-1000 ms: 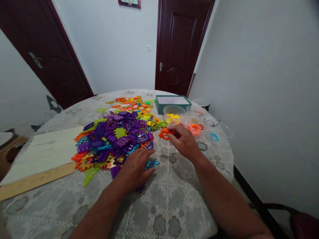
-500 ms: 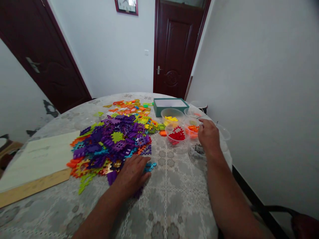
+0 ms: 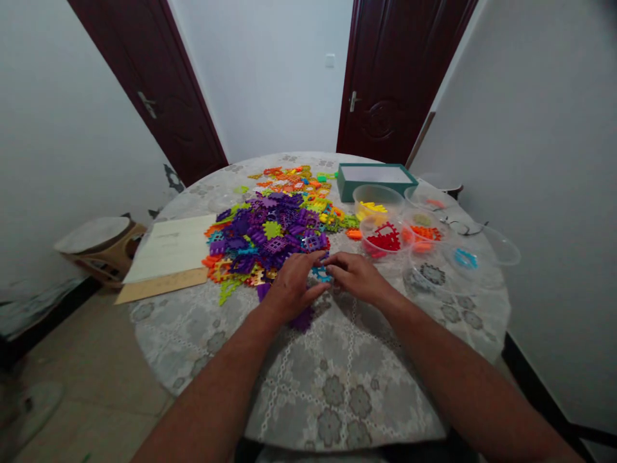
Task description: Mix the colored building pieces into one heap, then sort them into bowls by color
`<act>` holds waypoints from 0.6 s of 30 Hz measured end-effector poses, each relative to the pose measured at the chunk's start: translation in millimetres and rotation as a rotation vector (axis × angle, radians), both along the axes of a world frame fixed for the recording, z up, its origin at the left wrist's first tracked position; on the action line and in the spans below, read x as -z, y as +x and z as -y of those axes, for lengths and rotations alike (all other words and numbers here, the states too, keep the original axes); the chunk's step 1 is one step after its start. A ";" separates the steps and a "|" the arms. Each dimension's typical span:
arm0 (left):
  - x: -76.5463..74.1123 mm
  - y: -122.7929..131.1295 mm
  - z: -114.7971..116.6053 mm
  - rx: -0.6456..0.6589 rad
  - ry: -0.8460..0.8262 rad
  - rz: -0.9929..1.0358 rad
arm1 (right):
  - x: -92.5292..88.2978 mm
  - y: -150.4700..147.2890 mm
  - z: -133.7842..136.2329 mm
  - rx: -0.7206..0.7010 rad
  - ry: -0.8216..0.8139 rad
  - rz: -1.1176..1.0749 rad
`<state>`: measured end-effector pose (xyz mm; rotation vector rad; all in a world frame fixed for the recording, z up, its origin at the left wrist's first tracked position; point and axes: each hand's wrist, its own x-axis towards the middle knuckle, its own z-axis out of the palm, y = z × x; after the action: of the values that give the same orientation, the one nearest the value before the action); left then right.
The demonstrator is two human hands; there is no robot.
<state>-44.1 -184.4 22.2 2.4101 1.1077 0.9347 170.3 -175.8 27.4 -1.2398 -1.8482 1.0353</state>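
Note:
A small light-blue openwork plastic building piece (image 3: 321,274) is between my hands at the near right edge of the pile. My left hand (image 3: 295,286) has its thumb and fingers curled around the piece from the left. My right hand (image 3: 357,276) meets it from the right, fingertips pinched at its edge; they partly cover it. Beside and beyond the left hand spreads a heap of mostly purple toothed plastic pieces (image 3: 270,244), mixed with green, orange and blue ones. Under the left wrist lies a purple piece (image 3: 302,319).
Clear plastic bowls stand at right, holding yellow pieces (image 3: 372,209), red pieces (image 3: 385,238), orange pieces (image 3: 424,234), grey pieces (image 3: 432,274) and a blue piece (image 3: 465,258). A green box (image 3: 343,186) stands behind them. Glasses (image 3: 465,228) lie farther right; a pale board (image 3: 168,247) lies left.
My right hand has moved left from the bowls to the blue piece beside my left hand. My left hand has closed around that piece. The view has tilted down and shifted left.

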 end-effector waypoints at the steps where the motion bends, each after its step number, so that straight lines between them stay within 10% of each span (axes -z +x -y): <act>1: -1.4 -1.8 -0.1 0.009 -0.010 -0.009 | 6.0 -1.9 -2.3 -0.011 -0.064 -0.049; 11: -50.3 -57.4 28.5 -0.071 -0.106 -0.274 | 30.4 1.4 -13.9 0.057 -0.103 -0.064; 18: -22.1 -74.2 63.5 -0.223 -0.180 -0.498 | 31.1 3.6 -16.0 -0.010 -0.112 -0.048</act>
<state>-118.3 -247.8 44.3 2.4636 1.5809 0.2674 173.9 -159.8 -3.7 -1.2596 -1.7824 1.1787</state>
